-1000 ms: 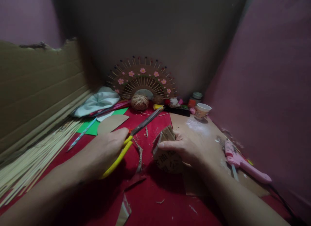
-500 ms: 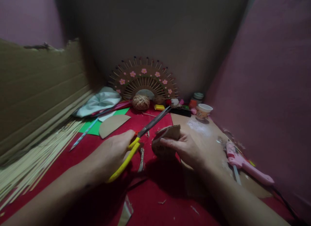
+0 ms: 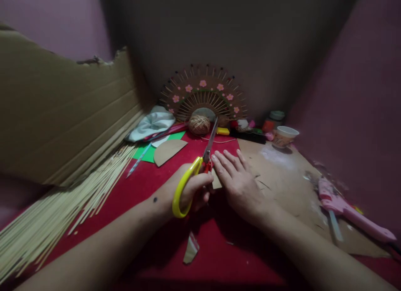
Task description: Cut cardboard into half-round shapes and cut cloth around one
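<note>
My left hand [image 3: 196, 186] is closed around scissors with yellow handles [image 3: 177, 197], their blades pointing away from me. A small brown cardboard piece [image 3: 216, 181] lies on the red cloth, mostly hidden beneath my right hand [image 3: 239, 184]. That hand is palm down, its fingers stretched out over the piece, and it grips nothing. The left fingertips are close to the piece's left edge; whether they touch it I cannot tell. A half-round cardboard cutout [image 3: 169, 152] lies beyond my left hand. Nearer to me is a cardboard scrap [image 3: 191, 250].
Thin sticks [image 3: 59, 216] are spread at the left, near a pencil [image 3: 138, 161]. At the back stand a flowered fan [image 3: 203, 88] and a twine ball [image 3: 199, 125]. A paper cup [image 3: 285, 137] and a pink glue gun [image 3: 351, 211] are at the right by the wall.
My right hand has brought the cardboard piece from mid-air down onto the cloth and flattened over it. My left hand has turned, bringing the scissors closer to the right hand. The view has shifted left.
</note>
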Action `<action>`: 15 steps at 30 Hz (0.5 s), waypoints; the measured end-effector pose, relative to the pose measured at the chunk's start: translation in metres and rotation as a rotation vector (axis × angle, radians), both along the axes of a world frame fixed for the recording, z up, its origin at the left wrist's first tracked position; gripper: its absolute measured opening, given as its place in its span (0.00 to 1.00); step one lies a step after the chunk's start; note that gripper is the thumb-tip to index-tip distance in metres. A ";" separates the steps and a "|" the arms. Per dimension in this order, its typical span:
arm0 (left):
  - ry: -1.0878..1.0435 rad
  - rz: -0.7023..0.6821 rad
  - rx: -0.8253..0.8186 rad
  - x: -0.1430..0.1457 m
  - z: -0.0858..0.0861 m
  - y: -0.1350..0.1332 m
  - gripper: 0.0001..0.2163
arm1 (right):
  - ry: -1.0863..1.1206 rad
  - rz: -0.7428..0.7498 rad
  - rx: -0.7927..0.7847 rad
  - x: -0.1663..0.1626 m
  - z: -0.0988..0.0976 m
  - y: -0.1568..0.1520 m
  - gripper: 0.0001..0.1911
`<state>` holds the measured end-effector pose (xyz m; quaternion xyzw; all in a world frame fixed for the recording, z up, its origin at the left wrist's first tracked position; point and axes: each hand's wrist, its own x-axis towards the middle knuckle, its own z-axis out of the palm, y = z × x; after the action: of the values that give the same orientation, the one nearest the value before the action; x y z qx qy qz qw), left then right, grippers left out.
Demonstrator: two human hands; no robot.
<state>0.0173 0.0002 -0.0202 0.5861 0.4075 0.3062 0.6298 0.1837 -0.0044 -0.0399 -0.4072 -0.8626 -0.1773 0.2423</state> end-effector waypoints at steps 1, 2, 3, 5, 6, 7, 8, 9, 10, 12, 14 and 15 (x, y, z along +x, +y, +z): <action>0.029 0.010 0.026 -0.001 0.000 0.001 0.15 | -0.012 -0.007 -0.008 -0.001 0.000 -0.001 0.25; 0.064 0.023 0.052 -0.002 0.000 0.001 0.15 | -0.017 -0.008 -0.020 -0.002 0.001 -0.001 0.25; 0.099 0.037 0.077 -0.003 0.002 0.001 0.14 | -0.016 0.002 -0.045 -0.002 0.004 -0.002 0.26; 0.168 0.041 0.123 -0.005 0.008 0.000 0.13 | 0.008 0.052 -0.149 0.001 0.013 -0.004 0.28; 0.198 0.026 0.144 -0.007 0.012 -0.001 0.13 | 0.032 0.093 -0.232 0.003 0.019 -0.005 0.30; 0.221 0.001 0.164 -0.009 0.016 -0.002 0.13 | 0.068 0.127 -0.330 0.005 0.027 -0.005 0.33; 0.238 -0.036 0.183 -0.010 0.021 -0.004 0.12 | 0.133 0.145 -0.402 0.008 0.034 -0.005 0.34; 0.250 -0.077 0.196 -0.012 0.024 -0.005 0.12 | 0.202 0.136 -0.489 0.011 0.041 -0.004 0.33; 0.255 -0.107 0.203 -0.013 0.027 -0.006 0.11 | 0.265 0.114 -0.611 0.013 0.048 -0.002 0.31; 0.262 -0.145 0.205 -0.014 0.030 -0.007 0.10 | 0.419 0.042 -0.890 0.019 0.057 0.001 0.20; 0.297 -0.139 0.261 -0.017 0.031 -0.006 0.10 | 0.626 -0.036 -1.150 0.026 0.060 0.004 0.14; 0.340 -0.111 0.343 -0.019 0.031 -0.006 0.11 | 0.753 -0.061 -1.234 0.030 0.060 0.005 0.14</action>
<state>-0.0020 -0.0054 0.0105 0.7491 0.4169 0.2327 0.4593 0.2134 0.0002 0.0197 -0.5273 -0.6517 0.4876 0.2439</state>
